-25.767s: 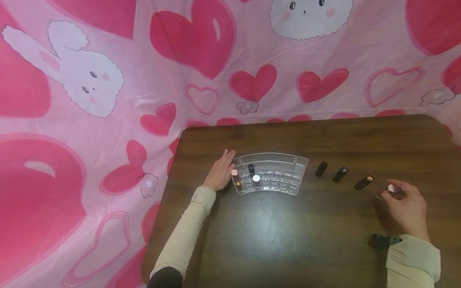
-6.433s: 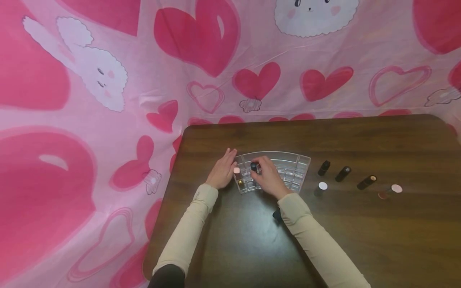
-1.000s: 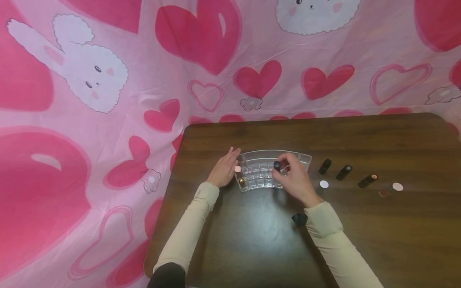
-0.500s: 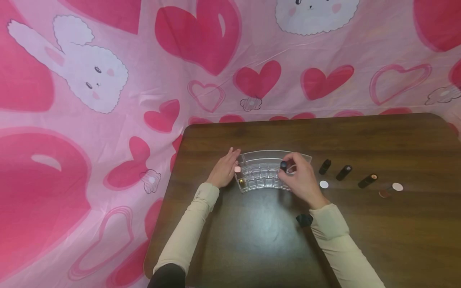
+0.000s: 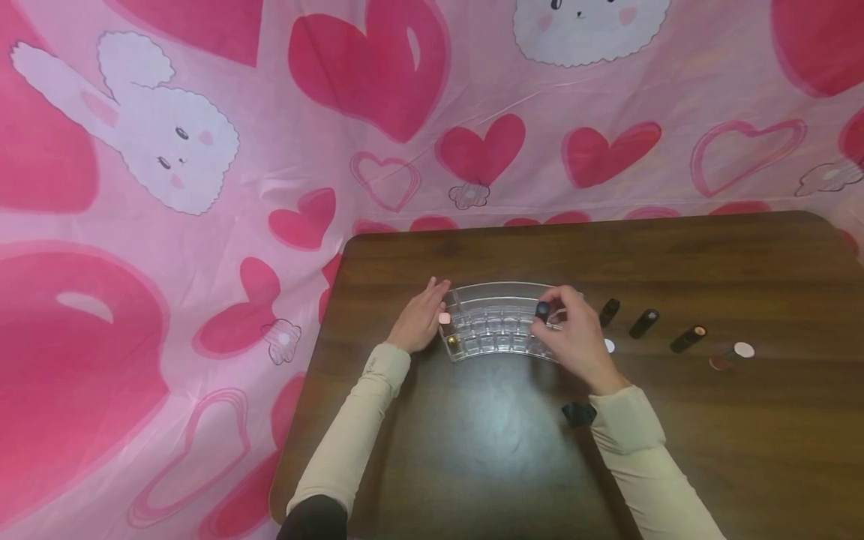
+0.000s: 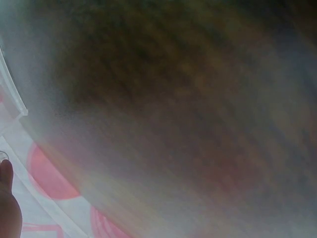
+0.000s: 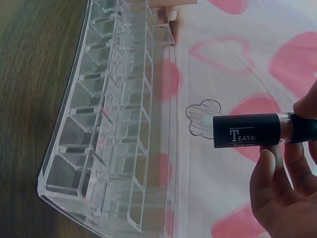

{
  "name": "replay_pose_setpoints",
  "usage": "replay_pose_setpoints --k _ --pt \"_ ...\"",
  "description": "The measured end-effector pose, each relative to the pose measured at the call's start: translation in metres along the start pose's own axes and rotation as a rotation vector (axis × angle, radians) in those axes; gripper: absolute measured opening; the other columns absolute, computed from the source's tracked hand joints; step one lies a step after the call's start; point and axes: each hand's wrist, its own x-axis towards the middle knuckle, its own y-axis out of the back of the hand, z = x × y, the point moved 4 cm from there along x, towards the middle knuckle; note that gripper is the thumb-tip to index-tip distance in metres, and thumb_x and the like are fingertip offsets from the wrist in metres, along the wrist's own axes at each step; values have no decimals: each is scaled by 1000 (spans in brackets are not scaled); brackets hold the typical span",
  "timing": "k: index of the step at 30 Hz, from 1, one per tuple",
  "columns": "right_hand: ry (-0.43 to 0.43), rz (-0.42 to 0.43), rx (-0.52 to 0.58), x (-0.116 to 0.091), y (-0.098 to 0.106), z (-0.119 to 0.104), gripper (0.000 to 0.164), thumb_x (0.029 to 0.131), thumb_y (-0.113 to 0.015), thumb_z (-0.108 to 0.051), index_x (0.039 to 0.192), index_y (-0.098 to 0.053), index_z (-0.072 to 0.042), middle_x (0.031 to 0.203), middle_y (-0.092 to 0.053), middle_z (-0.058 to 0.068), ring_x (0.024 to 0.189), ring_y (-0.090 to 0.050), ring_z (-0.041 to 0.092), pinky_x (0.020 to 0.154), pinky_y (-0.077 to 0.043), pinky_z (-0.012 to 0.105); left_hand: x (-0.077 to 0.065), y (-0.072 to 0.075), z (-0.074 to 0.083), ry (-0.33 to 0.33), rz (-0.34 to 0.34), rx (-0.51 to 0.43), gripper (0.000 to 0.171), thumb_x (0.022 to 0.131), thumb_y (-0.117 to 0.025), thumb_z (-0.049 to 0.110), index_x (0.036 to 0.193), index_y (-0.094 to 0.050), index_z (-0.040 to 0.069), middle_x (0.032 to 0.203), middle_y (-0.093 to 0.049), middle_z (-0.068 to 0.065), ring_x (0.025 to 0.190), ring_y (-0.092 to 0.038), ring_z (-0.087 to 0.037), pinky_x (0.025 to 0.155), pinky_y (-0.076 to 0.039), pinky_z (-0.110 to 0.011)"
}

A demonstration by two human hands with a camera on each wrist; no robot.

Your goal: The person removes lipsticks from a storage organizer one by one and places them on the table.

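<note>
My right hand (image 5: 580, 341) pinches a black lipstick tube (image 7: 247, 130) with pale lettering and a shiny band, between thumb and fingers. In the head view the tube overlaps the right part of a clear, curved lipstick organizer (image 5: 499, 322); the right wrist view shows it beside the organizer's row of small compartments. My left hand (image 5: 416, 320) rests at the organizer's left end with fingers extended. Close by it, a pink-topped tube (image 5: 445, 318) and a gold-topped tube (image 5: 453, 341) stand in the leftmost compartments. The left wrist view is mostly blurred, with fingers at its left edge.
Right of the organizer lie or stand several tubes: black ones (image 5: 610, 311), (image 5: 645, 323), one with a tan end (image 5: 689, 339), a white-topped tube (image 5: 610, 346) partly behind my right hand, and a pale-topped one (image 5: 744, 350). A heart-patterned cloth (image 5: 378, 67) hangs behind the brown table (image 5: 472, 465).
The white-topped tube went from the organizer to the table. My right hand took the black lipstick from the organizer's left part and carried it rightward, continuing over the last second. My left hand stayed.
</note>
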Motion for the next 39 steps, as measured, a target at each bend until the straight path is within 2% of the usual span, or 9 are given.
replay_pose_setpoints --k 9,16,19,22,28,31,34,39 --pt "-25 10 -4 -3 9 5 32 79 -70 -2 107 -55 -4 97 -61 13 88 -58 28 77 -50 45 0 0 1 -4 7 6 53 103 -37 31 153 -29 16 159 -31 -2 151 -16 -17 119 -28 -43" --pt "-7 27 -9 -5 16 7 33 79 -70 0 108 -55 -3 97 -61 13 85 -58 26 71 -51 31 -1 1 1 -3 5 3 53 103 -37 31 153 -28 16 159 -29 -1 151 -15 -17 119 -28 -43" --pt "-12 28 -12 -6 18 8 33 79 -70 0 108 -55 -3 99 -61 13 86 -58 26 72 -50 29 -1 1 0 -1 2 0 53 104 -36 31 153 -28 17 159 -29 0 151 -15 -16 119 -28 -43" --pt "-28 22 -20 -7 20 9 33 80 -70 0 109 -54 -3 102 -61 13 87 -58 26 74 -50 31 -1 0 0 1 6 0 52 104 -36 32 153 -28 17 159 -29 0 151 -15 -16 119 -28 -43" --pt "-61 13 -24 -8 23 10 32 82 -68 -1 110 -53 -2 104 -61 15 90 -58 30 78 -51 43 0 -1 -1 -6 15 15 52 104 -36 31 153 -29 15 159 -31 -1 151 -16 -17 119 -28 -42" --pt "-65 14 -23 -9 25 11 34 81 -69 -1 111 -53 -2 103 -61 16 91 -58 32 79 -50 45 0 -1 0 -7 15 12 52 104 -36 30 153 -29 15 159 -31 -1 151 -16 -17 119 -28 -42" --pt "-65 27 -24 -10 28 12 34 81 -70 -1 110 -53 -3 102 -61 15 91 -59 32 78 -51 37 0 0 0 -13 20 10 51 104 -36 28 153 -30 14 158 -31 -2 150 -17 -17 118 -28 -43" --pt "-72 57 -22 -13 35 15 33 81 -69 -2 110 -54 -3 102 -62 14 89 -58 27 76 -46 17 0 1 1 -29 34 12 51 103 -38 26 152 -31 12 158 -33 -4 150 -19 -19 118 -29 -43"
